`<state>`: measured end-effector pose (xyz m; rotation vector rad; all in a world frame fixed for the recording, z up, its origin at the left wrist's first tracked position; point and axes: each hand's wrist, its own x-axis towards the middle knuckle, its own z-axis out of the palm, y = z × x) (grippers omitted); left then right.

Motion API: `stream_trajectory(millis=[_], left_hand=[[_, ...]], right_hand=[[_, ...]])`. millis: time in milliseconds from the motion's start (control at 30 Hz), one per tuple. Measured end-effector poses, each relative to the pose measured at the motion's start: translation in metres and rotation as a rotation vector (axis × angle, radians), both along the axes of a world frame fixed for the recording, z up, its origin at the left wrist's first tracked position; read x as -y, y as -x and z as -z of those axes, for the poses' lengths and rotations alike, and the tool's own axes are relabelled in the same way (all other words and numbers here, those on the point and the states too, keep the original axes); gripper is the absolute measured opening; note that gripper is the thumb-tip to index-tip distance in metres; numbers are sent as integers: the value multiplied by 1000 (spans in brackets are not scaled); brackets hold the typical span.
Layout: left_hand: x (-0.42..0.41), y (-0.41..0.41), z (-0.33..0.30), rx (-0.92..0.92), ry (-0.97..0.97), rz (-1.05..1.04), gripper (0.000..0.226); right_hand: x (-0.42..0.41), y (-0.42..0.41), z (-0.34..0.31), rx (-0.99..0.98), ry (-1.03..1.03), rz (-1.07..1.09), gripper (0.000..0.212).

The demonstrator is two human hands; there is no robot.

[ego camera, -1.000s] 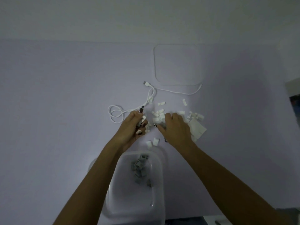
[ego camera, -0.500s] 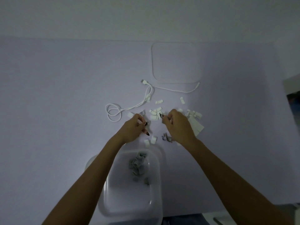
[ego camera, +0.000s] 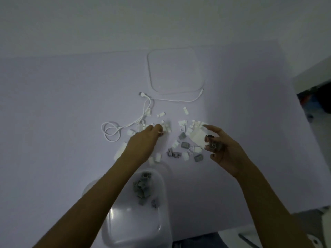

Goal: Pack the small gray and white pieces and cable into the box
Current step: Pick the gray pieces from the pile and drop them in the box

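While the clear box at the near edge of the table holds only a cluster of gray pieces, the step in hand is gathering the scattered bits. The left hand reaches into the white pieces at mid-table, fingertips curled on them, though I cannot tell whether it has any pinched. The right hand is raised just above the table, its fingers folded around a small gray piece. More gray bits lie between the hands. The white cable stays untouched (looped left of the pile), and the lid lies toward the far edge. Next, I judge, the right hand should carry its piece back over the box and drop it.
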<state>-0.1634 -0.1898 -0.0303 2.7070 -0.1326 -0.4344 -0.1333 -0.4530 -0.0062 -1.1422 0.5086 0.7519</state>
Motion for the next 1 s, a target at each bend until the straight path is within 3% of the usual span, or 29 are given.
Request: stream_trajectory(millis=[100,200,300,433,667,767,867,933,1000], left_hand=[[24,-4,9,-159,78,208,38],[32,-8,22,-159,-82,439,48],[30,-14,32,-128,-133,532,45],[29,-14,34,-102,-92,538,33],[0,0,11,-27,397,72,16],[-13,7,7,-121,664,-324,29],[-13,8,3,-344,1142,-778,35],[-12,8,2,-402,1355,-876,38],[-9,7,3,-389,1428,-872,45]], right_hand=[[3,13,10,60,159,-27,29],[2,24,18,192,429,-57,18],[0,31,22,349,606,-129,7],[-13,45,31,535,779,-314,8],[-54,44,44,796,1125,-823,35],[-64,41,55,897,1201,-890,35],[-67,38,64,929,1248,-932,34],[-70,38,68,960,1257,-910,32],[-70,36,67,908,1222,-869,29]])
